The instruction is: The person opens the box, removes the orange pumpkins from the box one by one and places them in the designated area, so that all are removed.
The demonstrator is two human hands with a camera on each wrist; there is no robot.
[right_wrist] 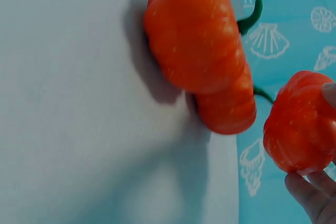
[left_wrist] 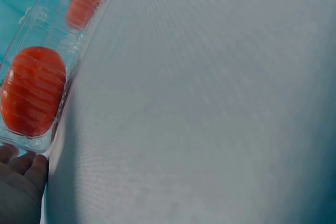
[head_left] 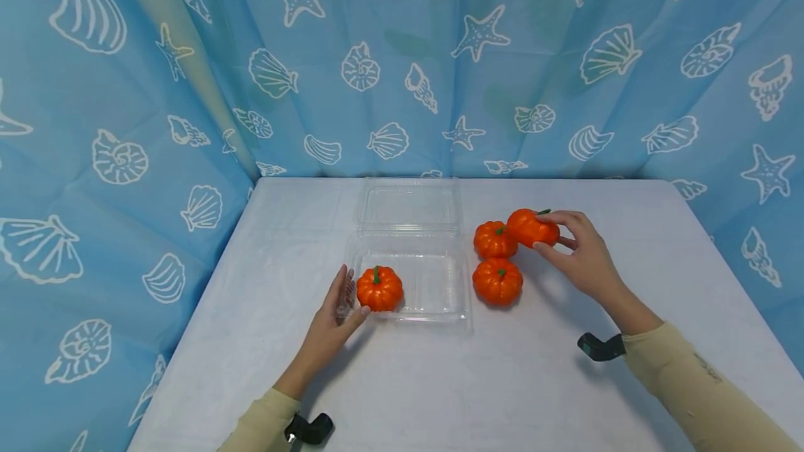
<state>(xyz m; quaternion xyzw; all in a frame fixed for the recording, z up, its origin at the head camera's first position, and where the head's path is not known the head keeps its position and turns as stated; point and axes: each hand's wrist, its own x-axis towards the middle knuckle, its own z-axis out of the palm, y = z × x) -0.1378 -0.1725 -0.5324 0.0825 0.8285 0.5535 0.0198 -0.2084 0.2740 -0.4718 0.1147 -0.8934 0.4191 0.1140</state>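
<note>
Sitting open on the white table (head_left: pixel 440 382), a clear plastic box (head_left: pixel 433 284) has its hinged lid (head_left: pixel 408 206) folded back flat behind it. One orange pumpkin (head_left: pixel 380 288) rests upright in the left end of the tray, green stem up; the remaining part of the tray holds nothing. The left hand (head_left: pixel 336 316) lies against the box's left wall just beside that pumpkin, fingers straight and close together, thumb tip at the front edge; it presses the wall and grasps nothing. The left wrist view shows the pumpkin through the ribbed plastic with fingertips (left_wrist: pixel 23 163) against the corner.

The right hand (head_left: pixel 581 253) pinches a second pumpkin (head_left: pixel 532 227) between thumb below and fingers above, holding it raised clear of the table. This one is tilted on its side, stem pointing to the right and slightly away toward the hand, so its stem axis runs nearly level.

Two more pumpkins stand upright on the table right of the box: the far pumpkin (head_left: pixel 495 240) just under the lifted one, the near pumpkin (head_left: pixel 497 282) touching it in front. A blue seashell curtain (head_left: pixel 125 124) surrounds the table.
</note>
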